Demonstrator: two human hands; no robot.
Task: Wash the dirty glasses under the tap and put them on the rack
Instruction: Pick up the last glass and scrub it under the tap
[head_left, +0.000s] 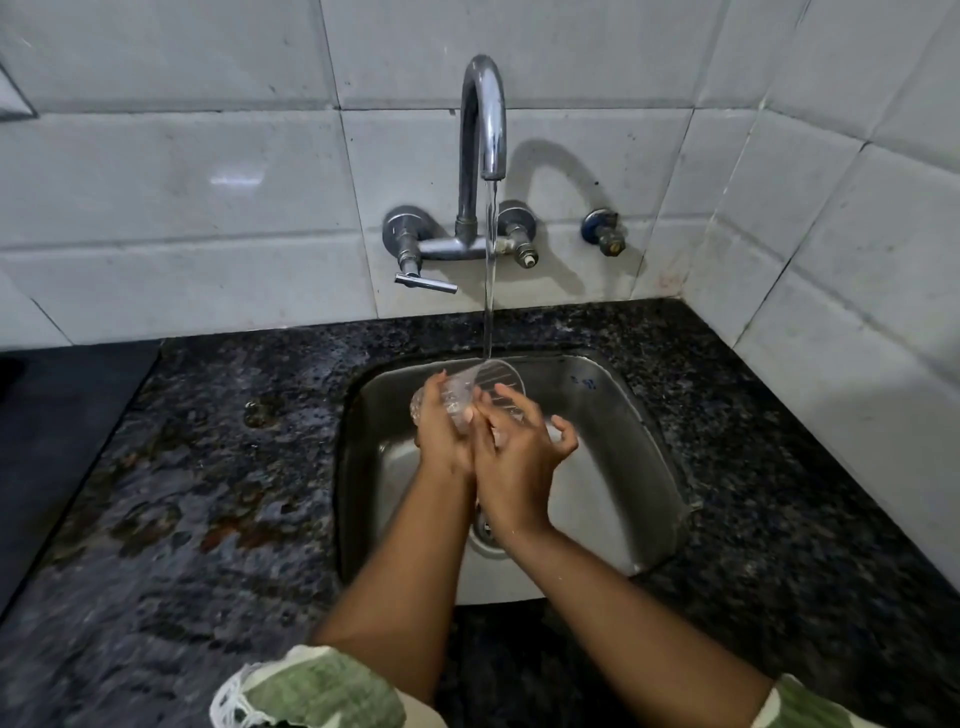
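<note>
A clear drinking glass (478, 387) is tilted on its side over the steel sink (623, 467), its mouth turned toward the back right, right under the running stream from the chrome tap (485, 119). My left hand (441, 431) wraps around the glass's base and body. My right hand (519, 441) presses against the glass's side near the rim, fingers spread over it. Water runs onto the glass's rim. No rack shows in the head view.
Dark speckled granite counter (208, 493) surrounds the sink and looks wet. The tap's lever handle (426, 283) sticks out at the left; a capped valve (605, 234) sits on the tiled wall at the right. The sink drain (485, 530) lies under my right wrist.
</note>
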